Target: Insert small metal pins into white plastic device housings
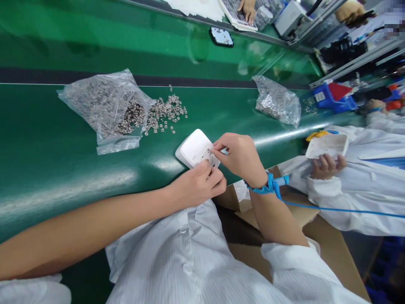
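A white plastic housing (pixel 193 148) with rounded corners, small holes and slots lies tilted at the near edge of the green work surface. My left hand (pixel 202 182) is closed at its lower edge, thumb and fingers pressed against it. From the right, my right hand (pixel 238 155) pinches a small metal piece (pixel 209 150) against the housing's face; the fingertips partly cover it. Beyond the housing, a loose heap of small metal clips (pixel 166 110) spills from an open clear plastic bag (pixel 104 101). A blue wrist strap (pixel 267 184) circles my right wrist.
Another clear bag of metal parts (pixel 276 101) lies farther right, near a blue bin (pixel 335 99). A dark-framed part (pixel 221 37) rests across the green surface (pixel 76 169). At right, a co-worker's hand (pixel 327 166) holds a white tray-like part (pixel 327 145). Cardboard boxes (pixel 332 249) stand below.
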Demonstrator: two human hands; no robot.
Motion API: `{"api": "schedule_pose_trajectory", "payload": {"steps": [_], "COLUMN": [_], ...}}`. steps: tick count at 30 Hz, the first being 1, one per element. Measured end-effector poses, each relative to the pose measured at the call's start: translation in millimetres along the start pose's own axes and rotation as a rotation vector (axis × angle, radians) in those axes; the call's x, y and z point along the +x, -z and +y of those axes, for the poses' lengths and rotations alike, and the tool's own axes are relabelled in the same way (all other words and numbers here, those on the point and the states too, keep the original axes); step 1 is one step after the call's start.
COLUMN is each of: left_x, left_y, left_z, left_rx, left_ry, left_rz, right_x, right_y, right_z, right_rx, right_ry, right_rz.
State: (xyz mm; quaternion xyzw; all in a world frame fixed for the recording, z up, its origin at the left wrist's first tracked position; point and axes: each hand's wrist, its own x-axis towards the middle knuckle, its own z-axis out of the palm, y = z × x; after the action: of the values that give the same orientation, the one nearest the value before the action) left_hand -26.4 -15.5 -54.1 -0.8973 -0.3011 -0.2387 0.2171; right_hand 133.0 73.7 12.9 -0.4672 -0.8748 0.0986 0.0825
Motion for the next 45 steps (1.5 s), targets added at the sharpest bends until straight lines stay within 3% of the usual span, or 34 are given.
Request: {"api": "schedule_pose_trajectory", "payload": {"steps": [5,10,13,16,20,24,32,38,42,45], "left_x": [-1,-2,-2,-2,-2,-2,-2,-1,-1,-3], "left_y": [-2.0,-3.5,-4.2,-4.4,-3.2,-2.1,-2.7,-0.2,-2.1,-7.0], "left_z": [2,2,2,0,-1,-2,-1,-2,-2,-5], "left_rx": [0.017,0.009,0.012,0.047,0.052,0.041,-0.032,0.032,0.005,-0.097], "left_ry": [0.001,0.004,-0.004,-0.011,-0.017,-0.016,0.007,-0.002,0.023,0.155], "left_rz": [-0.014,-0.009,0.005,-0.001,-0.004,0.004,-0.035,-0.03,0.017,0.076], "right_x": [-6,-8,-9,-13,-20,-23,-18,-16,-13,-7], "right_y": [-7,-13,-16,-24,-43,-55,-48,-50,-53,-51], "right_z": [-18,-18,-10,0,12,16,11,6,12,14], "right_rx": [-0.336,-0.327,-0.169,0.147,0.619,0.824,0.84,0.805,0.755,0.617], "right_ry": [0.024,0.03,0.021,0.039,-0.158,-0.296,-0.352,-0.374,-0.293,-0.178], "right_rz": [-0.003,0.035,0.1,0.15,0.212,0.233,0.188,0.222,0.227,0.224]}}
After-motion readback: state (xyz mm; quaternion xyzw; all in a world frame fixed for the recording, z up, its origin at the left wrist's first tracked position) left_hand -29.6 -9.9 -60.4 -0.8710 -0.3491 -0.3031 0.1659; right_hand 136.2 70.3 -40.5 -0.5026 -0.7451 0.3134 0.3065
